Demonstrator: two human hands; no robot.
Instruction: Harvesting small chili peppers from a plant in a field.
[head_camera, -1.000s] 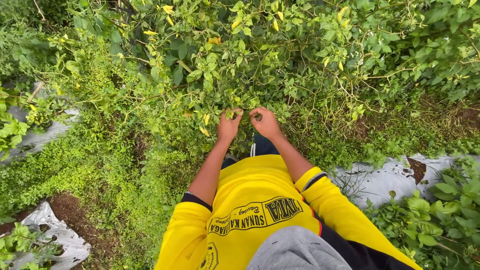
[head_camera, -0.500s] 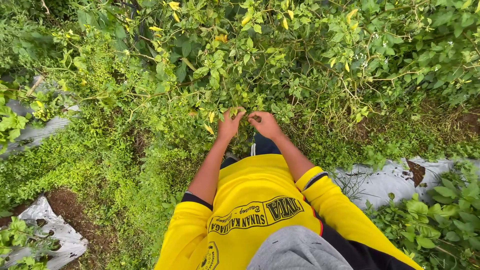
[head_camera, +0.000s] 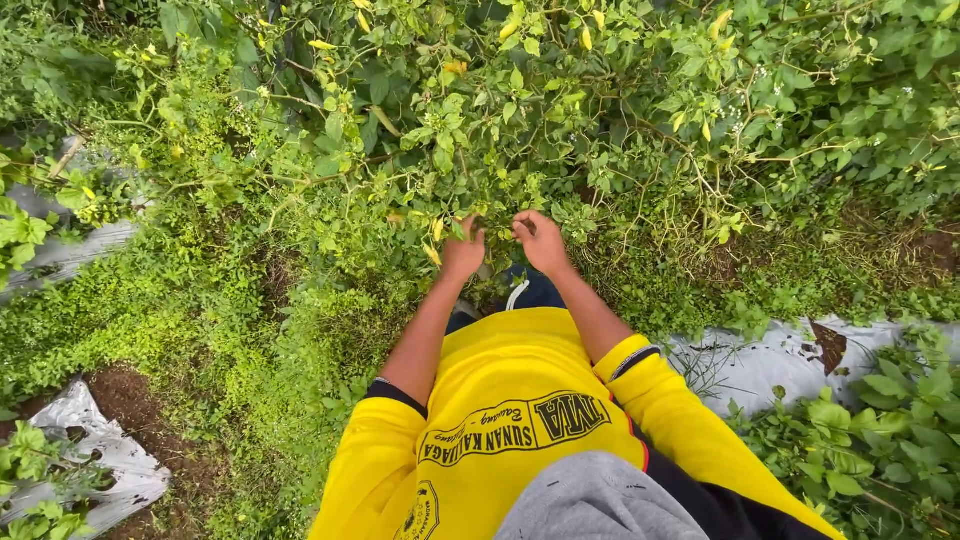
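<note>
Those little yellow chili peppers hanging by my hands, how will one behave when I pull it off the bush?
The yellow chili pepper beside the left hand looks small and slim, so probably very light. It hangs from a thin stem, so the branch will likely bend before it snaps free. Its skin looks smooth, so perhaps a bit slippery.

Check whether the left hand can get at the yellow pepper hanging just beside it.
Probably yes: the left hand is already up in the bush, and the yellow pepper hangs right next to it with only thin leaves between.
</note>
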